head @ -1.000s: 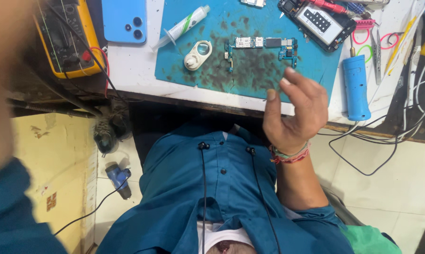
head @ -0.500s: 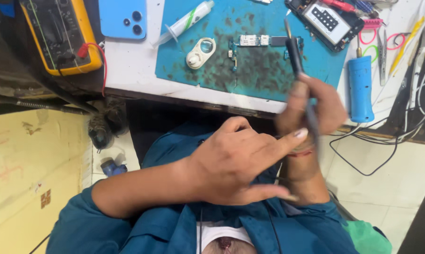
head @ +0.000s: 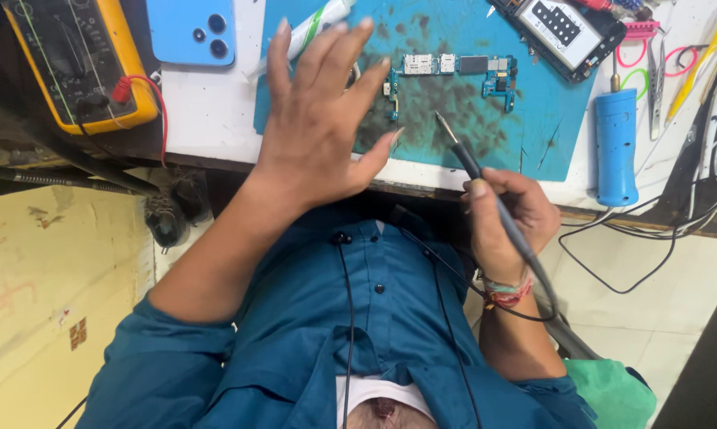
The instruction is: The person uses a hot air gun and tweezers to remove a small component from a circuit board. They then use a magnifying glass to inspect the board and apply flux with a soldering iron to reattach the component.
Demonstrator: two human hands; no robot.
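Note:
My right hand (head: pixel 505 218) grips a dark soldering iron (head: pixel 469 163) by its handle, tip pointing up toward the teal work mat (head: pixel 549 127); its cable trails down past my wrist. My left hand (head: pixel 318 127) hovers over the mat's left side with fingers spread, holding nothing. It covers a white tube (head: pixel 315 28) and a small white ring-shaped part. A narrow phone circuit board (head: pixel 454 67) lies on the mat just beyond the iron's tip, apart from it.
A yellow multimeter (head: pixel 76 63) and a blue phone (head: pixel 191 32) lie at the left of the white bench. A black phone frame (head: pixel 565 28), a blue cylindrical tool (head: pixel 616 147), tweezers and cables sit at the right. My blue shirt fills the foreground.
My left hand rose from my chest and spread open over the mat. My right hand, holding the soldering iron, dropped lower and tilted the tip to the left.

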